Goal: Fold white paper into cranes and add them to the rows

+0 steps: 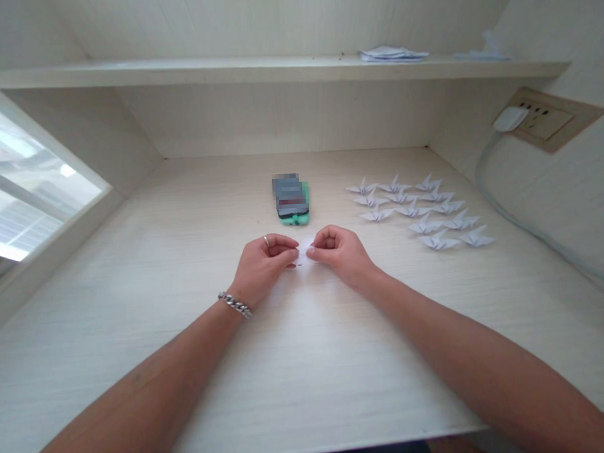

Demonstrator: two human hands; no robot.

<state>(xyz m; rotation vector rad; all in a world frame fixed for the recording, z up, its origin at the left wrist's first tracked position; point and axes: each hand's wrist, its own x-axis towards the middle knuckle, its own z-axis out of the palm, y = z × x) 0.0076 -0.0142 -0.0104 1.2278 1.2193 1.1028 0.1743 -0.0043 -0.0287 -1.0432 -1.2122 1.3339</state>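
My left hand and my right hand meet at the middle of the pale wooden desk. Both are closed, pinching a small white piece of paper between their fingertips just above the desk. The left hand wears a ring, and a silver chain bracelet sits on its wrist. Most of the paper is hidden behind the fingers.
A phone in a green case lies just beyond my hands. Several folded white paper cranes sit in rows at the right. A wall socket with a white plug and cable is on the right wall. Papers rest on the shelf. A window is left.
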